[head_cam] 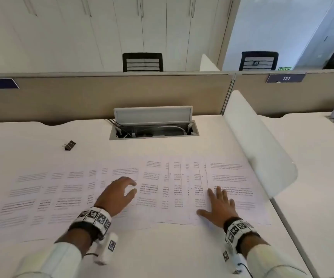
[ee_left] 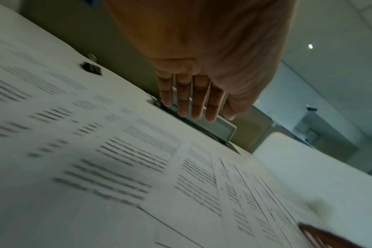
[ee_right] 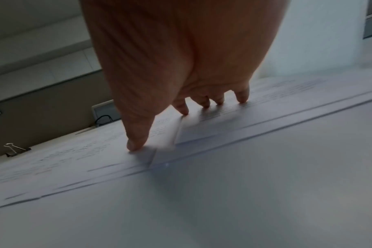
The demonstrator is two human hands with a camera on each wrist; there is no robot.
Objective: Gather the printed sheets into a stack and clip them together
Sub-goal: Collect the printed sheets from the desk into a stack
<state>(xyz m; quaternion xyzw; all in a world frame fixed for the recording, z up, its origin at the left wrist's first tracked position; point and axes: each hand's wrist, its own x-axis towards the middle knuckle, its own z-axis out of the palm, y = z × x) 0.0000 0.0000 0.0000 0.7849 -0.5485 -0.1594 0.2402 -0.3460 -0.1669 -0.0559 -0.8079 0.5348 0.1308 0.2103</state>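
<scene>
- The white desk (head_cam: 42, 137) carries the whole job: the printed sheets (head_cam: 182, 197) lie on it fanned in a long overlapping row from left to right, not yet a stack.
- The gathering step appears to be just starting.
- The right hand (head_cam: 220, 205) lies on the rightmost sheet with its fingers spread apart; the right wrist view shows the fingertips (ee_right: 136, 144) pressing the paper.
- The left hand (head_cam: 118, 194) hovers over the middle of the row, fingers straight and close together and loosely bent, holding nothing.
- The next move probably calls for sliding the sheets towards each other without creasing them, then squaring the edges.
- The black binder clip (head_cam: 69, 145) waits untouched, well apart at the far left.
</scene>
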